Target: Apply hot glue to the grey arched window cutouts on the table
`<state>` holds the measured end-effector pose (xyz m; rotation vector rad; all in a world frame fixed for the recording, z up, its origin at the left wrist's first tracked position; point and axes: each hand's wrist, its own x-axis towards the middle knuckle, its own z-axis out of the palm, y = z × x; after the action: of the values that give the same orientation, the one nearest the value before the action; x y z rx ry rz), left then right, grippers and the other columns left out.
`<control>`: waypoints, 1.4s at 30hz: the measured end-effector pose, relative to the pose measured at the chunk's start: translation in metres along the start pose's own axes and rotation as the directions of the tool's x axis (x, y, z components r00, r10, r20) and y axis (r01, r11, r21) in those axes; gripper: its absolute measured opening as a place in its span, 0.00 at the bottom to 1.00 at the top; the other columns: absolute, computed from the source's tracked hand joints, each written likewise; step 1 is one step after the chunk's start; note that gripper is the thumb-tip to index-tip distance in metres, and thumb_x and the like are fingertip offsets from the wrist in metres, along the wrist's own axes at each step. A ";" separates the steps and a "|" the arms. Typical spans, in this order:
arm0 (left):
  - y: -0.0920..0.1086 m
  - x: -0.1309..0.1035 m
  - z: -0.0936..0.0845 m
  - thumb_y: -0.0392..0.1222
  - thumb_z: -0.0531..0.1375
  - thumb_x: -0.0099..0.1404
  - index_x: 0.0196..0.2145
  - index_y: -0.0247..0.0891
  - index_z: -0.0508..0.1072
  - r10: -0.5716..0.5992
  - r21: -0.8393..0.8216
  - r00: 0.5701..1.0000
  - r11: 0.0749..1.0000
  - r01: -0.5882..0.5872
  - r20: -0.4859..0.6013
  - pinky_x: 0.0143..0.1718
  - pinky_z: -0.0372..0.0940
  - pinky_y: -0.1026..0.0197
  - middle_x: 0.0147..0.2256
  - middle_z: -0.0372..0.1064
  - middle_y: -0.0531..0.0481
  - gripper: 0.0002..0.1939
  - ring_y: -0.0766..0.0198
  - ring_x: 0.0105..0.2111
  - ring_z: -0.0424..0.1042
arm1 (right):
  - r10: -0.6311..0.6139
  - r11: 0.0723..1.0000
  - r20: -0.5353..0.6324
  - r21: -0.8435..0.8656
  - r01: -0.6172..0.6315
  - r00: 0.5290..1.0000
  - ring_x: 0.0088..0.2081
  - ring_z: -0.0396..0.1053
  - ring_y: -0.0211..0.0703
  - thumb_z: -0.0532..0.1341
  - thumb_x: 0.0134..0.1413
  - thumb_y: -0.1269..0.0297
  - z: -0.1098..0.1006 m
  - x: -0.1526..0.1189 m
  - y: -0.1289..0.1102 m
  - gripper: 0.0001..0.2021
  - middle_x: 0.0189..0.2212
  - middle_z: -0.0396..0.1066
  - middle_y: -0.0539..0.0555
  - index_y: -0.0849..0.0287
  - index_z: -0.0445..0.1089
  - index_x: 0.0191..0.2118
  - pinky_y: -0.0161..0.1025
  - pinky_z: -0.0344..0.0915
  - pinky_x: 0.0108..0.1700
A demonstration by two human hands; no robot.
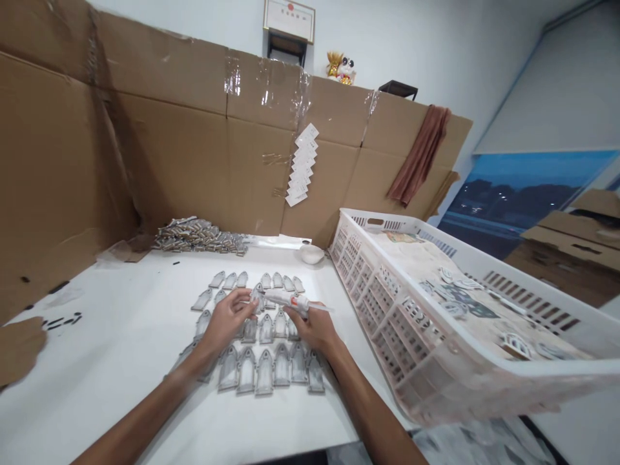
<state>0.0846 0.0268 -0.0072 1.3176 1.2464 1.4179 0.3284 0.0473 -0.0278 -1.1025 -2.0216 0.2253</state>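
Note:
My left hand [232, 316] is closed, thumb and fingers pinching one small grey arched piece [258, 292] above the table. In my right hand [314, 326] is a white glue gun [285, 298] with a reddish mark, its nozzle pointing left at that piece. A pale stick juts out behind the gun. Whether the nozzle touches the piece I cannot tell. Below and around both hands, several like arched pieces [264, 371] lie in rows on the white table [97, 387]. My hands and forearms hide part of the rows.
A heap of small metallic parts [198, 236] lies by the cardboard wall [194, 155]. A white bowl [310, 254] stands at the back. On the right is a large white plastic crate [358, 290] with flat pieces on paper. Small black bits [61, 320] are scattered at left.

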 end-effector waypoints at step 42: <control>-0.008 0.008 -0.015 0.63 0.69 0.56 0.47 0.36 0.76 0.031 0.021 0.976 0.999 -0.027 -0.217 0.31 0.78 0.55 0.40 0.80 0.42 0.31 0.51 0.38 0.82 | -0.139 0.990 -0.006 -0.013 0.139 0.990 0.23 0.67 0.37 0.55 0.73 0.47 0.004 -0.005 -0.008 0.23 0.23 0.73 0.50 0.57 0.75 0.33 0.34 0.56 0.31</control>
<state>0.0679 0.0337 -0.0128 1.2216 1.3892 1.6092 0.3221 0.0391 -0.0297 -0.9641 -2.0863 0.1367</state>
